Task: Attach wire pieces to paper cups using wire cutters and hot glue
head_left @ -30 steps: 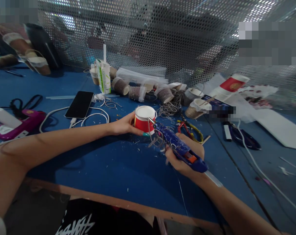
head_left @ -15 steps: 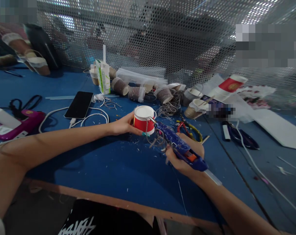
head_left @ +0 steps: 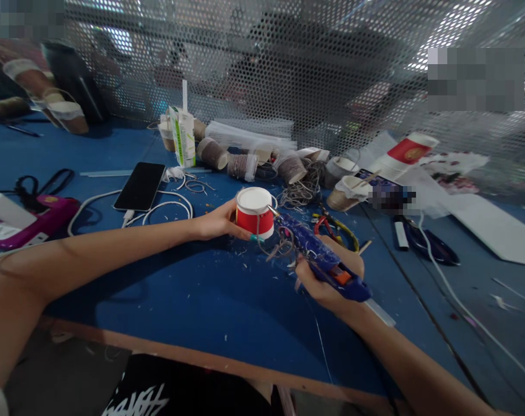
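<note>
My left hand [head_left: 223, 221] is closed round the left side of a red and white paper cup [head_left: 254, 222], its white round face turned up. A thin grey cord [head_left: 262, 247] runs round the cup's upper edge and hangs down its front in a loose tangle. In my right hand [head_left: 327, 277] is a blue glue gun [head_left: 317, 248] with an orange trigger and a clear glue stick [head_left: 380, 312] jutting from its back. The metal nozzle points at the cup's right upper edge; whether it touches cannot be made out.
Behind the cup lie cord-wrapped cups [head_left: 244, 166], a grey cord heap [head_left: 304, 184] and a juice carton [head_left: 183, 138]. Pliers [head_left: 338, 228] lie near my right hand. A phone [head_left: 141, 186] with a white cable is at left. Perforated metal [head_left: 245, 63] stands behind the table.
The glue gun has shifted very slightly right and down, its nozzle still by the cup's edge. The cup stays in my left hand, almost in place.
</note>
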Tool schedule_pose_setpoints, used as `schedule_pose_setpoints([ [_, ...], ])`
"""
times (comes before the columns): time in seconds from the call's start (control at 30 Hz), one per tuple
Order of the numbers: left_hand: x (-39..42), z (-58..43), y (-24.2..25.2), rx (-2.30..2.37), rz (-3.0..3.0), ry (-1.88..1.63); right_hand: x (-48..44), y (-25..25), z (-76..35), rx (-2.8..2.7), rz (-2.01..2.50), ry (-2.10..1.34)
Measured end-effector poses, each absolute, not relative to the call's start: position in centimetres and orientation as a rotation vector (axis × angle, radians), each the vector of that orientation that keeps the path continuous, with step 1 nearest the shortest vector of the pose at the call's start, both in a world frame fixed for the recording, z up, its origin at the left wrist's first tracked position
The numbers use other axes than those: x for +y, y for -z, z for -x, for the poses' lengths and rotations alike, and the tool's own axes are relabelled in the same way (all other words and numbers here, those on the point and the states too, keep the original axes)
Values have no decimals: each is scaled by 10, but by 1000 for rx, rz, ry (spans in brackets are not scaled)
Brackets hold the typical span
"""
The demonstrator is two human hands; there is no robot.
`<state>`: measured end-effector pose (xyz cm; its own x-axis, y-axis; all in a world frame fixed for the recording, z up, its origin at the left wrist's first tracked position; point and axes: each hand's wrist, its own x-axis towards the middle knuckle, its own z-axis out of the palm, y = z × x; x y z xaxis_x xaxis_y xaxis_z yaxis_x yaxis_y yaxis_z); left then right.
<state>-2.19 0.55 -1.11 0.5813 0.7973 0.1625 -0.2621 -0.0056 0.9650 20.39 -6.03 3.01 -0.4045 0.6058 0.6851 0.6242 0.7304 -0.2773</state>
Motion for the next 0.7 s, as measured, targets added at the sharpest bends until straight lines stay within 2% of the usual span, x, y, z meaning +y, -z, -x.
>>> schedule_pose_setpoints([
  [0.7, 7, 23, 13, 548, -1316, -927, -58, -30, -204, -2062, 982, -114],
])
